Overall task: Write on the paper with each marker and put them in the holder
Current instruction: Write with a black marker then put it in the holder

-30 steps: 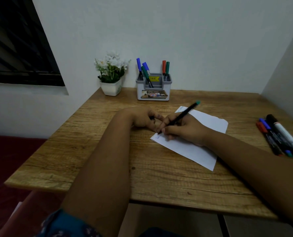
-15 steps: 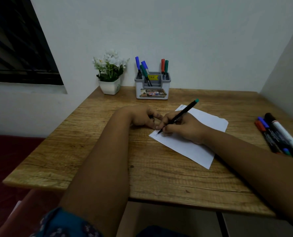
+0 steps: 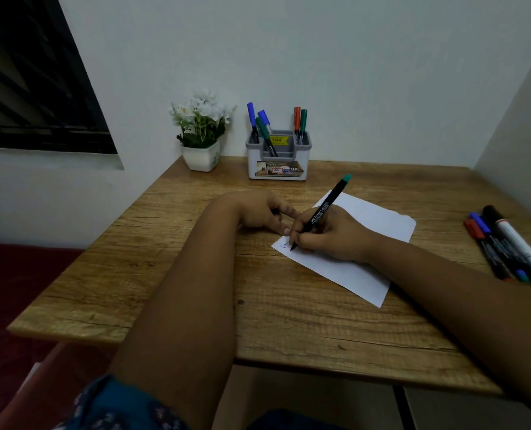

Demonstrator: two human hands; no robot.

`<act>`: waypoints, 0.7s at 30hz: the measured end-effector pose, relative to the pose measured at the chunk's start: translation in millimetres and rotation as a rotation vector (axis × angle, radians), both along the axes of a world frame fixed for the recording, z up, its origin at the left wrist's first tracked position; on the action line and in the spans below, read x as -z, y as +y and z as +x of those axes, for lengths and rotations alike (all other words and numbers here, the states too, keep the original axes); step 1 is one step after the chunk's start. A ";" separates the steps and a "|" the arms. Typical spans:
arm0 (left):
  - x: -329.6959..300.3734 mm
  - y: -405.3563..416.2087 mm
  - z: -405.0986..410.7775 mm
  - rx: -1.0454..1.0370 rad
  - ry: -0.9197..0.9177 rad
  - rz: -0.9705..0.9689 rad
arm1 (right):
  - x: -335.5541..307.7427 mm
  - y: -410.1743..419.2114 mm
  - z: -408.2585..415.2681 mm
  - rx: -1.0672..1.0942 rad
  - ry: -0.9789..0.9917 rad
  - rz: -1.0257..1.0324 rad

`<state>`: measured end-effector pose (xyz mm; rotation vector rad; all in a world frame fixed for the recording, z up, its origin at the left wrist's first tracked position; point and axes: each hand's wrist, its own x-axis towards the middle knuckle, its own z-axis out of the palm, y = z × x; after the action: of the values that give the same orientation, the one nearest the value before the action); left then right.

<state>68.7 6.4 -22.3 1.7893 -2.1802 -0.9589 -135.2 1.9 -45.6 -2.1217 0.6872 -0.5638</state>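
A white paper (image 3: 347,276) lies slanted at mid-table. My right hand (image 3: 332,234) grips a black marker with a green end (image 3: 326,206), its tip touching the paper near the left corner, where some blue writing shows. My left hand (image 3: 262,212) rests on the table beside that corner, its fingers curled round a small dark piece that looks like the marker's cap. The grey-and-white holder (image 3: 278,170) stands at the back with several markers upright in it. Several loose markers (image 3: 503,246) lie at the right edge.
A white pot of white flowers (image 3: 202,156) stands left of the holder by the wall. A dark window (image 3: 34,88) is on the left. Walls close off the wooden table (image 3: 165,274) at the back and right; its front edge is near my body.
The marker tip has shifted slightly on the paper and the marker stands steeper. My left hand has stayed beside the paper's corner. The view has drifted a little.
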 end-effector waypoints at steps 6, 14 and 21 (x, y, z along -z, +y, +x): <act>0.6 -0.4 0.7 -0.009 -0.002 -0.001 | 2.5 0.2 -0.5 -0.007 -0.057 0.016; 1.2 -0.4 0.5 -0.019 0.026 0.008 | 2.8 -1.2 0.1 -0.003 -0.013 -0.005; 2.0 0.9 0.5 -0.032 0.035 -0.001 | 4.0 -2.6 0.6 -0.047 -0.003 -0.020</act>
<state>69.2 7.3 -24.3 1.7881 -2.1243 -0.9747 -134.6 -0.7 -49.6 -2.1500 0.6305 -0.5500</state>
